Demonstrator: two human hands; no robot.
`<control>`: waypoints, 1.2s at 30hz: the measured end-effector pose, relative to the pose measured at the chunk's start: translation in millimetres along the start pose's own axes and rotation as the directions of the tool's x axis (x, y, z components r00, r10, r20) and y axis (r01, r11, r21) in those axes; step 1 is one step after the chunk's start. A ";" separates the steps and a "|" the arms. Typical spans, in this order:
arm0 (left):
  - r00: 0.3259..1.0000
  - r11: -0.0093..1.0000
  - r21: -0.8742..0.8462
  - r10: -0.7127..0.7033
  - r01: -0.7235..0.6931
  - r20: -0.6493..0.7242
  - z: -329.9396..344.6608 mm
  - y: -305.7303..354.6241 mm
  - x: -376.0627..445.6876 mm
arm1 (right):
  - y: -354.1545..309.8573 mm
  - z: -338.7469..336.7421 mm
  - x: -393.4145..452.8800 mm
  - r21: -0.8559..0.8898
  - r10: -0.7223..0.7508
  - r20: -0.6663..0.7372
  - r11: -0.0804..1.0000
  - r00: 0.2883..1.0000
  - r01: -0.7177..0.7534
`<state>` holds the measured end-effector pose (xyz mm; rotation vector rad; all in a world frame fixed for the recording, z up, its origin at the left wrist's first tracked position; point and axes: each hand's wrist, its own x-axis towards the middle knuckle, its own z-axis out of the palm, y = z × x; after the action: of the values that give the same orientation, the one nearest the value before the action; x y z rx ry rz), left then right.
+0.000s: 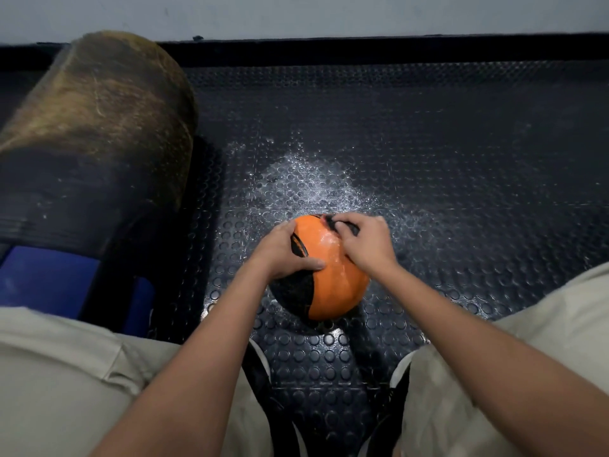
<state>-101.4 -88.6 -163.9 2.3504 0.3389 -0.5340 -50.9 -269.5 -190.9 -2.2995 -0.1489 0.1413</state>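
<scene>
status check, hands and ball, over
Left hand grips orange and black ball on studded mat. Right hand pinches dark cloth on its top. Nothing blocks the hands.

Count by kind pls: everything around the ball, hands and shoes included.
Ball: 1, the orange and black ball
Cloth: 1, the dark cloth pinched against the ball
Hands: 2, left hand and right hand
Shoes: 2, left shoe and right shoe
Roll: 1, the brown roll
Total: 7
</scene>
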 end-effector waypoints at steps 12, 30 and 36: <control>0.993 0.985 -0.125 -0.112 0.116 0.039 -4.8 -17.0 1.4 | 0.7 0.9 -2.3 0.043 0.015 -0.017 0.999 1.000 -0.014; 0.994 0.987 -0.125 -0.101 0.106 0.046 -1.5 -20.8 8.8 | -4.5 8.1 -12.3 0.019 0.059 -0.031 0.998 0.998 -0.058; 0.992 0.971 -0.202 -0.120 0.127 0.047 -4.9 -29.2 6.3 | -7.0 4.8 -18.1 0.015 -0.056 0.038 0.998 0.998 0.056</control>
<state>-105.6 -63.4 -180.2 2.1288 0.5033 -0.5699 -70.0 -264.1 -187.9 -2.2777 -0.2311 0.1576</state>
